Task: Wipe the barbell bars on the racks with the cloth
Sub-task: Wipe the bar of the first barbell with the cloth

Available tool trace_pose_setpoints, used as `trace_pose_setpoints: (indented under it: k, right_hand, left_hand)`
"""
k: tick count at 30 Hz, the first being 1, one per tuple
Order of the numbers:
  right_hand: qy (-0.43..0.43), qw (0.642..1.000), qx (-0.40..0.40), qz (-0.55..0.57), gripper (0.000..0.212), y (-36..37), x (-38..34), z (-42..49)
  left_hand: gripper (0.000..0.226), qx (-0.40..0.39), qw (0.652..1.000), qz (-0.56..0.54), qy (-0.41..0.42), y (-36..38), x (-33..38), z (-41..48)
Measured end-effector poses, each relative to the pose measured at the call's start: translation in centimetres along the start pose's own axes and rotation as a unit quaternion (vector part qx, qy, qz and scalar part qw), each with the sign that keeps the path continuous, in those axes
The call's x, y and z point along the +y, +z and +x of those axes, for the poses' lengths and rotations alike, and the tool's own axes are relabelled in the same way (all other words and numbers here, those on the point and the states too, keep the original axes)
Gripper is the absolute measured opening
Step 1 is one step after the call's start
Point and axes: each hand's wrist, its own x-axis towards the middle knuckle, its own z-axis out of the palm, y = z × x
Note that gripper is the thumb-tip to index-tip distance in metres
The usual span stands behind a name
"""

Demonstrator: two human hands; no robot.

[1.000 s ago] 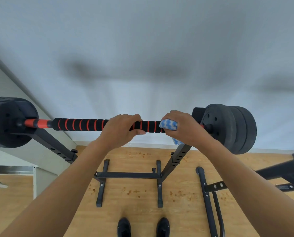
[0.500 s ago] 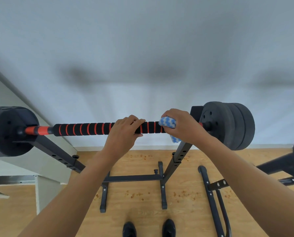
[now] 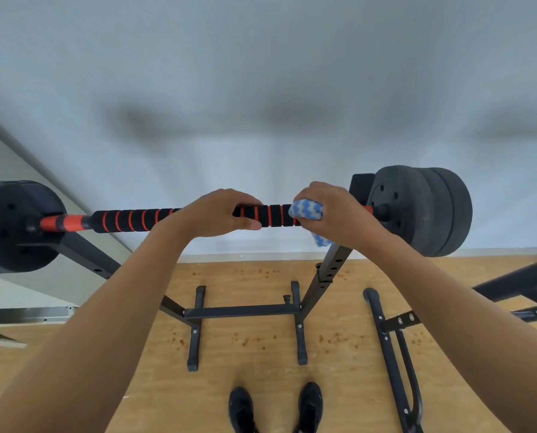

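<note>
Foam-sleeved barbell bar [image 3: 136, 218] rests across the rack uprights [image 3: 326, 273]; your left hand [image 3: 217, 212] wraps it mid-span, your right hand [image 3: 333, 214] pinches the blue-white cloth [image 3: 306, 210] around its right end. Push hard sideways and the bar could roll off.

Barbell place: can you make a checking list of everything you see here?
Surface: wooden floor, small orange-brown specks scattered on it.
Job's things: barbell bar resting on the rack, black foam grip with orange rings; blue-and-white cloth pressed on the bar near the right weight plates.
Clutter: second black frame on the floor, right.
Grippers: left hand gripping the bar; right hand clutching the cloth.
Cables: nothing seen.
Surroundings: pale wall; black shoes below.
</note>
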Motion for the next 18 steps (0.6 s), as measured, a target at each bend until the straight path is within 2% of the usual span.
trace_pose_setpoints:
  k: [3, 5, 8, 12, 15, 18]
  right_hand:
    - [0.013, 0.999, 0.031, 0.015, 0.014, 0.6, 0.1, 0.3]
    - [0.023, 0.998, 0.054, 0.016, 0.015, 0.9, 0.3, 0.2]
    - [0.020, 0.998, 0.053, 0.001, 0.017, 1.2, 0.4, 0.0]
    - [-0.002, 0.999, 0.035, -0.006, 0.020, 1.1, 0.5, -0.1]
    - [-0.010, 1.000, 0.025, -0.017, 0.021, 0.9, 0.6, -0.1]
    - [-0.011, 0.999, 0.016, -0.033, 0.024, 0.9, 0.4, -0.1]
  left_hand:
    - [0.054, 0.158, 0.978, 0.122, 0.051, 2.3, 0.3, -1.5]
    - [0.053, 0.239, 0.951, 0.180, 0.079, 4.2, 0.3, -2.3]
    - [0.045, 0.302, 0.929, 0.193, 0.093, 5.8, 0.0, -2.5]
    - [0.039, 0.272, 0.939, 0.181, 0.108, 4.8, 0.1, -2.4]
    - [0.031, 0.188, 0.965, 0.160, 0.092, 3.2, 0.5, -1.9]
    - [0.034, 0.099, 0.984, 0.145, 0.036, 1.8, 0.5, -1.0]
